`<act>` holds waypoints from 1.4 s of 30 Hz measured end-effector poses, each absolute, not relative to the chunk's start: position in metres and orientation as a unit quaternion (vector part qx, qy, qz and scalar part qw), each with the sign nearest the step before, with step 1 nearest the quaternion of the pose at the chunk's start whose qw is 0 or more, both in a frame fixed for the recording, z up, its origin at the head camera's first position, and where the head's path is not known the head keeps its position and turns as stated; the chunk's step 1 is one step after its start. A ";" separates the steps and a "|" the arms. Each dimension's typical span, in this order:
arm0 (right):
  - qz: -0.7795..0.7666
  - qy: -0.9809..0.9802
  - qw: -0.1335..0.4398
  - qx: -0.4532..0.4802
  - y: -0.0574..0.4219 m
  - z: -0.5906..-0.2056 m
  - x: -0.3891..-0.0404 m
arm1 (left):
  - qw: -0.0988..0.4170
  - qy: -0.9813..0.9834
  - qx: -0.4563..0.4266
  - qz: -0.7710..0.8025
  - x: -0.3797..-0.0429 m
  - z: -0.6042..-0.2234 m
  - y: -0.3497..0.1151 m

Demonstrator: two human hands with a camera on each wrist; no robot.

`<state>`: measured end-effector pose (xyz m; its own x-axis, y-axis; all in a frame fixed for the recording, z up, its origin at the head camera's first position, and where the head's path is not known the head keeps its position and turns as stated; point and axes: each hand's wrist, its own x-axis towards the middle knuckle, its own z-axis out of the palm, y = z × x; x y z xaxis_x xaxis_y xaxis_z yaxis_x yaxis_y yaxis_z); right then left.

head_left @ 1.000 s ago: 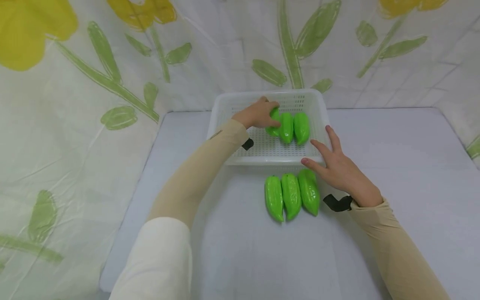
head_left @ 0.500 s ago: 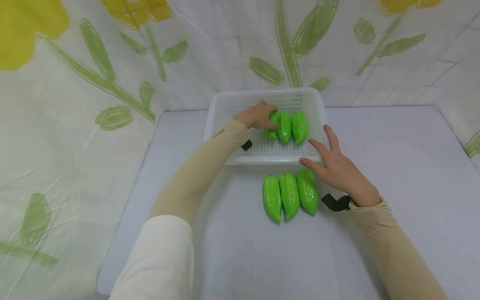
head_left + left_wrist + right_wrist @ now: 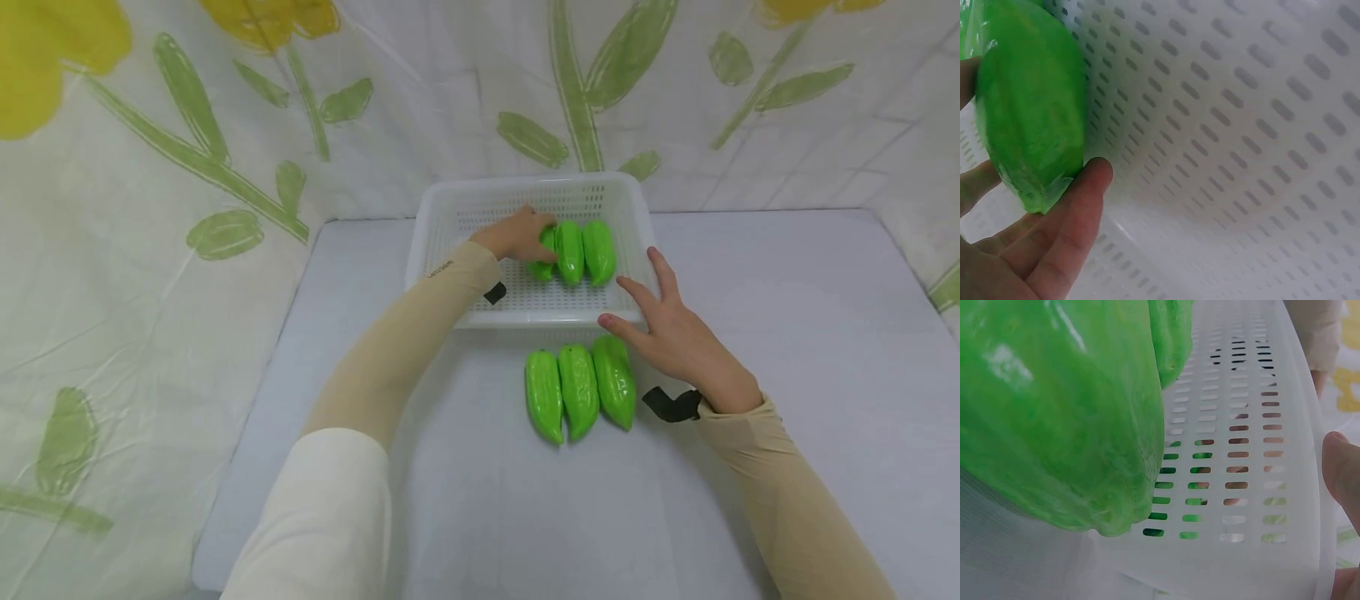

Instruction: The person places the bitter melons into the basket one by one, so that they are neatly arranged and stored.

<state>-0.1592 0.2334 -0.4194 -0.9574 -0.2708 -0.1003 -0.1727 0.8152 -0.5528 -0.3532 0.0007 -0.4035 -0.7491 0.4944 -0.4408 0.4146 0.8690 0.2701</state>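
In the head view, my left hand (image 3: pixel 521 236) reaches into the white plastic basket (image 3: pixel 517 319). Its thumb and fingers are around the leftmost green pepper (image 3: pixel 546 250), partly hidden by the hand. The left wrist view has this glossy pepper (image 3: pixel 1032 106) between the fingers, near the slotted basket wall. Beside it on the basket floor lie two more green peppers, a middle one (image 3: pixel 571 252) and a right one (image 3: pixel 598 252). My right hand (image 3: pixel 675 333) is spread at the basket's front right corner, thumb and fingers at the rim (image 3: pixel 1325 550), holding nothing.
Three green peppers lie side by side on the table in front of the basket: a left one (image 3: pixel 543 396), a middle one (image 3: pixel 578 392) and a right one (image 3: pixel 614 383). A pale cloth covers the table (image 3: pixel 525 517). Behind hangs a flowered curtain (image 3: pixel 442 92).
The left hand has lowered slightly with the leftmost pepper, which now lies lower in the basket beside the others. The right hand keeps its place at the rim. The view has shifted slightly.
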 end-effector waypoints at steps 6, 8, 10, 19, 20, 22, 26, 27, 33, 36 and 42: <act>-0.282 0.948 0.090 -0.116 0.234 -0.420 -0.159 | 0.256 0.930 0.249 0.085 -0.354 -0.408 0.001; -0.282 0.948 0.090 -0.117 0.234 -0.420 -0.159 | 0.254 0.931 0.249 0.087 -0.355 -0.408 0.001; -0.281 0.948 0.088 -0.117 0.234 -0.421 -0.160 | 0.252 0.931 0.248 0.090 -0.355 -0.408 0.001; -0.280 0.949 0.090 -0.117 0.234 -0.422 -0.161 | 0.254 0.934 0.238 0.078 -0.355 -0.406 0.003; -0.280 0.949 0.091 -0.117 0.235 -0.422 -0.161 | 0.254 0.934 0.237 0.078 -0.355 -0.406 0.003; -0.280 0.949 0.091 -0.118 0.235 -0.422 -0.161 | 0.257 0.934 0.235 0.079 -0.354 -0.405 0.003; -0.279 0.949 0.091 -0.118 0.235 -0.421 -0.160 | 0.261 0.932 0.236 0.082 -0.354 -0.402 0.000; -0.278 0.949 0.091 -0.118 0.235 -0.420 -0.160 | 0.262 0.932 0.237 0.081 -0.354 -0.401 0.000; -0.278 0.949 0.095 -0.113 0.235 -0.420 -0.161 | 0.256 0.931 0.245 0.088 -0.355 -0.403 -0.001; -0.279 0.949 0.097 -0.111 0.234 -0.420 -0.160 | 0.257 0.930 0.245 0.095 -0.356 -0.406 -0.001; -0.278 0.949 0.094 -0.113 0.234 -0.419 -0.160 | 0.264 0.929 0.242 0.091 -0.355 -0.405 0.000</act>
<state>-0.1599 0.2335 -0.4195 -0.9569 -0.2664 -0.1153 -0.1619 0.8195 -0.5497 -0.3552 -0.0003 -0.4052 -0.7434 0.4977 -0.4469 0.4019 0.8664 0.2963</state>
